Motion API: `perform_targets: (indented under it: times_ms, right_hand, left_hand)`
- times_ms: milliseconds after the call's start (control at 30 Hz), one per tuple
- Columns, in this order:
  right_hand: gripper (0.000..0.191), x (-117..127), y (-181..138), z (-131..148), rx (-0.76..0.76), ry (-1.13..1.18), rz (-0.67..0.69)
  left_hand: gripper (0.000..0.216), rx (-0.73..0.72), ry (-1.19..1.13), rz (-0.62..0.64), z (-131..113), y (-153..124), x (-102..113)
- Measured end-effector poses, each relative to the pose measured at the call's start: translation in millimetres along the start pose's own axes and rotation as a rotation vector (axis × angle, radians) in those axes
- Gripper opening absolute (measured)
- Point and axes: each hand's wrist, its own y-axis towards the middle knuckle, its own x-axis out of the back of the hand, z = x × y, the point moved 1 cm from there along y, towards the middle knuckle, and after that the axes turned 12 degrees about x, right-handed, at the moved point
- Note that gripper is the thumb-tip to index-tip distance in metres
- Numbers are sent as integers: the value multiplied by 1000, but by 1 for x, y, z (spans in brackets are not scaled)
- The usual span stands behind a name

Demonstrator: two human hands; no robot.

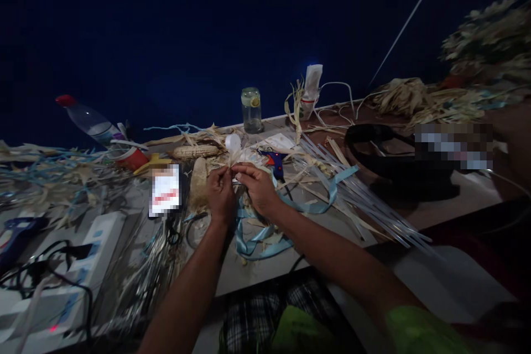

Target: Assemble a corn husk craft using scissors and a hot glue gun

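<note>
My left hand point(220, 192) and my right hand point(257, 185) meet over the table's middle, both pinched on a small bundle of pale corn husk strips point(234, 161) topped by a white round piece point(233, 142). A light blue ribbon point(286, 215) loops on the table beneath my right wrist. Just beyond my fingers lies a blue glue gun point(274, 162). A dried corn cob point(196, 151) rests behind my left hand.
A power strip point(78, 271) with cables sits at the left, a phone point(166, 190) beside my left hand. At the back stand a glass jar point(251, 109), a lying plastic bottle point(89, 119) and a red cup point(133, 158). Clear glue sticks point(365, 204) and a black strap point(385, 149) lie right.
</note>
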Motion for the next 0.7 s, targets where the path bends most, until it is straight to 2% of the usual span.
perform_targets:
  times_ms: [133, 300, 500, 600, 700]
  right_hand:
    - [15, 0, -1, -1, 17, -15, -15]
    - [15, 1, -2, -3, 13, -42, 4]
    - [19, 1, -3, 0, -66, 42, 16]
    - [18, 1, -1, 4, -95, 91, 31]
    - [16, 1, 1, 7, -144, 145, 23]
  left_hand:
    - [6, -25, 102, 10, 1, -1, 2]
    - [7, -24, 68, 18, 5, 0, 4]
    - [6, -28, 141, -14, 1, -1, 3]
    - [7, 1, 79, -21, -3, -1, 2]
    - [6, 52, 28, 28, -2, 0, 0]
